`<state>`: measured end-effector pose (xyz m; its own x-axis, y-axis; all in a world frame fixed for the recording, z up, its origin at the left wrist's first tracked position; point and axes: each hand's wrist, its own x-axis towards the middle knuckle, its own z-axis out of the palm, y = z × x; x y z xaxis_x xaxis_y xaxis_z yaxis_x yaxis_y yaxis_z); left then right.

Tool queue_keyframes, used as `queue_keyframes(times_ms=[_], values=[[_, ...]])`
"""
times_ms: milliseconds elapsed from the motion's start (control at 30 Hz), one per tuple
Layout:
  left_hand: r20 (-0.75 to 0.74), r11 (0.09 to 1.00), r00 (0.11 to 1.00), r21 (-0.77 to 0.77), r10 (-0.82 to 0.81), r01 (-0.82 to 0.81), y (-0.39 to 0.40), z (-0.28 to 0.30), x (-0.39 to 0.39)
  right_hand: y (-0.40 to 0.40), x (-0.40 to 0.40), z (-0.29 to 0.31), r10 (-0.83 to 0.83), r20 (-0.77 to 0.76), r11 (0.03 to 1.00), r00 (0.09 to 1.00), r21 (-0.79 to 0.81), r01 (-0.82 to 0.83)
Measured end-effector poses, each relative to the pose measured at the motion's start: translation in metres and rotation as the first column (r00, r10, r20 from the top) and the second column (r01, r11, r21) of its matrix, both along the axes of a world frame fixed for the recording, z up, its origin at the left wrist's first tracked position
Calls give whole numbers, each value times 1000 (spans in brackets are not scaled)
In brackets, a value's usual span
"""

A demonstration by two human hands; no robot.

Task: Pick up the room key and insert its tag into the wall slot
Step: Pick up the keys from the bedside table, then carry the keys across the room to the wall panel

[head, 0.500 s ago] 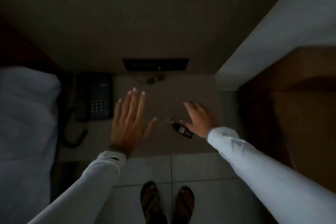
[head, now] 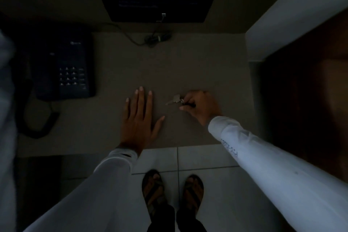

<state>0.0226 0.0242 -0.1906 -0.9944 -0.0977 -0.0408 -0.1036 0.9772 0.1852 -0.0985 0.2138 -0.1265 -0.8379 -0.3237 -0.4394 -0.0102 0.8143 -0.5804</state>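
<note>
At the bottom of the frame two feet in sandals (head: 172, 192) stand on the tiled floor (head: 205, 158). Above them, at centre, the left hand (head: 138, 118) lies flat on the tabletop (head: 169, 69), fingers spread, holding nothing. Just to its right, the right hand (head: 201, 106) is curled, its fingertips pinching the dark tag (head: 190, 105) on the tabletop. The key (head: 174, 99) sticks out to the left of this hand, lying on the tabletop. At the left sits a dark phone (head: 66, 69). At the top centre a dark panel (head: 156, 6) is on the wall, with a cable (head: 131, 38) below it.
</note>
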Motion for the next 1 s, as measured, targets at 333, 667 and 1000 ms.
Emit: queue_keyframes(times_ms=[333,667,1000], values=[[-152,995,986,-78,-70,58,6,149,-38,19,-13,114,-184,-14,979,983,-91,182],[-403,978,891,-83,-209,191,65,394,-85,91,-19,357,-293,-279,953,915,-161,256],[-683,835,555,-151,-475,529,231,631,-126,276,38,635,-470,-610,864,638,-169,475]])
